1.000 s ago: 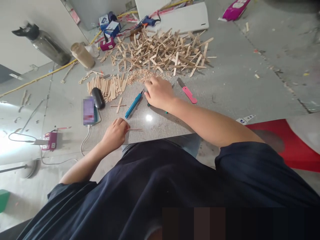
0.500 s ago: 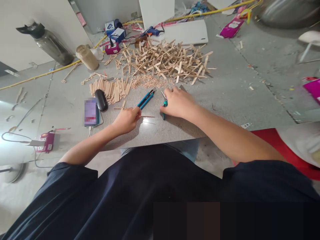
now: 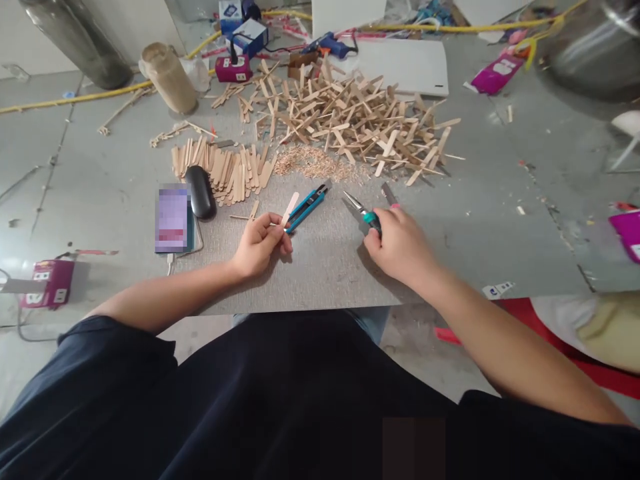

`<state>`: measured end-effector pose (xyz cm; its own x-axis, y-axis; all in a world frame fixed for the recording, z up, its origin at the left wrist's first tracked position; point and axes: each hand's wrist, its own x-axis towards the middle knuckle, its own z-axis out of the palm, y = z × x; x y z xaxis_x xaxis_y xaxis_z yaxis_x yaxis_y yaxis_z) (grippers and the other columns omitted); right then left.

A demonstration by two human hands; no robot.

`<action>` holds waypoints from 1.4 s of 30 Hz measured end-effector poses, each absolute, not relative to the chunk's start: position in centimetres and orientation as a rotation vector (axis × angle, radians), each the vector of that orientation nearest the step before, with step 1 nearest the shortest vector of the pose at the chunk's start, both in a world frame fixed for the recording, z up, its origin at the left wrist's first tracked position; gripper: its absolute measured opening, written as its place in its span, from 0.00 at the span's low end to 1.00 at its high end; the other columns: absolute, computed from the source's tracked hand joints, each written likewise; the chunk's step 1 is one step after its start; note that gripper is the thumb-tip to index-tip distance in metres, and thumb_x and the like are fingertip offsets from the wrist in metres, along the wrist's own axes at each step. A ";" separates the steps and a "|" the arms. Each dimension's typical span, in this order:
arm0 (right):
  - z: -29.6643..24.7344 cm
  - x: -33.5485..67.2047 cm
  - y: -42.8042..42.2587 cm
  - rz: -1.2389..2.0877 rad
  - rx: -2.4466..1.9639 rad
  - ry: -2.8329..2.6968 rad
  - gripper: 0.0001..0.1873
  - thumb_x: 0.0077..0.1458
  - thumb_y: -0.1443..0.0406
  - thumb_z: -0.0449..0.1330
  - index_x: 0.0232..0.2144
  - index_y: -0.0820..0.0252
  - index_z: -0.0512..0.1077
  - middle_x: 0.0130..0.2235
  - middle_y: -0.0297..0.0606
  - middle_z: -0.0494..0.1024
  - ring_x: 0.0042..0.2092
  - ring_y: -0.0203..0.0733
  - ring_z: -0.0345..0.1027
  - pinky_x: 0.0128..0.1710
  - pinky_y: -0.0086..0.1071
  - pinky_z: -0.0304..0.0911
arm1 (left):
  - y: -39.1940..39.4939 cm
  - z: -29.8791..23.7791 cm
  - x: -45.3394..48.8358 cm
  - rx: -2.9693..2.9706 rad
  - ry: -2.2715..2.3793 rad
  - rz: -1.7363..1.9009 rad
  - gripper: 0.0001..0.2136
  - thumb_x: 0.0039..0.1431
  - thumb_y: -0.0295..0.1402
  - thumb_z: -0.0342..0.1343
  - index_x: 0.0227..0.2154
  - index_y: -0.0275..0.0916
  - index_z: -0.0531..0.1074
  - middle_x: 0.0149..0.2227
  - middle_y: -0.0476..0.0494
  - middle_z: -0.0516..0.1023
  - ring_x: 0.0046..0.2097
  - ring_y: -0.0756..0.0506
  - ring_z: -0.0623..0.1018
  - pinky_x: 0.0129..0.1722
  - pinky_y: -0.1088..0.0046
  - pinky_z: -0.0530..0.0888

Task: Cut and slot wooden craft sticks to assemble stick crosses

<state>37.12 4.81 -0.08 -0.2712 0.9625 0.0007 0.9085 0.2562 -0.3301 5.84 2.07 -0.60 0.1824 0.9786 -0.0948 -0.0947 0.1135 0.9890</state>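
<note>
My left hand [image 3: 257, 245] is closed, pinching a pale wooden craft stick [image 3: 291, 207] that points up and away from me. Just beyond those fingers, a blue utility knife [image 3: 306, 209] lies slantwise on the table. My right hand [image 3: 404, 245] wraps round the dark and teal handles of a pair of needle-nose pliers [image 3: 371, 219], whose pointed jaws face the far left. A grey strip with a pink end [image 3: 389, 194] lies by the knuckles, its near part hidden by the hand. Left of my left hand are two crossed sticks [image 3: 253, 211].
A large heap of craft sticks [image 3: 350, 120] lies behind small wood chips [image 3: 313, 162]. More sticks [image 3: 235, 173] form a row beside a black case [image 3: 201, 192] and a phone [image 3: 173, 220]. Behind stand a jar [image 3: 171, 80], a blue glue gun [image 3: 333, 45] and a white board [image 3: 410, 63].
The stick in my left hand has swung from lying flat rightward to pointing up and away. My right hand has closed round the pliers and shifted right, turning their jaws to the left.
</note>
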 end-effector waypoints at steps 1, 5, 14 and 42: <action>0.1 37.1 5.2 0.440 -1.726 -2.319 0.22 0.72 0.60 0.53 0.59 0.63 0.77 0.54 0.61 0.82 0.61 0.69 0.78 0.70 0.65 0.71 | 2.0 -0.6 5.8 1.097 1.044 1.071 0.20 0.70 0.52 0.68 0.39 0.42 0.70 0.25 0.48 0.83 0.24 0.51 0.79 0.28 0.74 0.77; 1.3 34.9 6.5 0.645 -1.523 -2.362 0.20 0.71 0.52 0.59 0.57 0.55 0.78 0.55 0.52 0.85 0.56 0.60 0.82 0.57 0.53 0.80 | 1.9 -0.7 5.8 0.966 1.043 1.147 0.21 0.70 0.53 0.69 0.39 0.43 0.69 0.22 0.53 0.79 0.22 0.53 0.75 0.25 0.77 0.73; 0.6 30.9 6.7 0.856 -1.237 -2.257 0.13 0.67 0.60 0.64 0.52 0.50 0.78 0.39 0.36 0.87 0.34 0.47 0.79 0.35 0.39 0.74 | 1.5 -1.4 6.0 0.878 1.060 1.180 0.28 0.68 0.65 0.68 0.40 0.44 0.68 0.20 0.57 0.76 0.21 0.53 0.72 0.24 0.78 0.71; 0.4 32.7 5.2 0.917 -1.077 -2.221 0.08 0.74 0.61 0.63 0.53 0.49 0.78 0.40 0.36 0.87 0.34 0.42 0.79 0.34 0.37 0.72 | 1.5 -0.4 5.3 1.130 0.902 1.123 0.10 0.83 0.42 0.60 0.46 0.42 0.71 0.27 0.54 0.86 0.25 0.54 0.83 0.29 0.83 0.78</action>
<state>32.69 5.22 0.39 -0.5603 0.8158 0.1433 0.4772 0.4593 -0.7492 5.35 1.54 -0.43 0.2220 0.9751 0.0000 -0.2106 0.0479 0.9764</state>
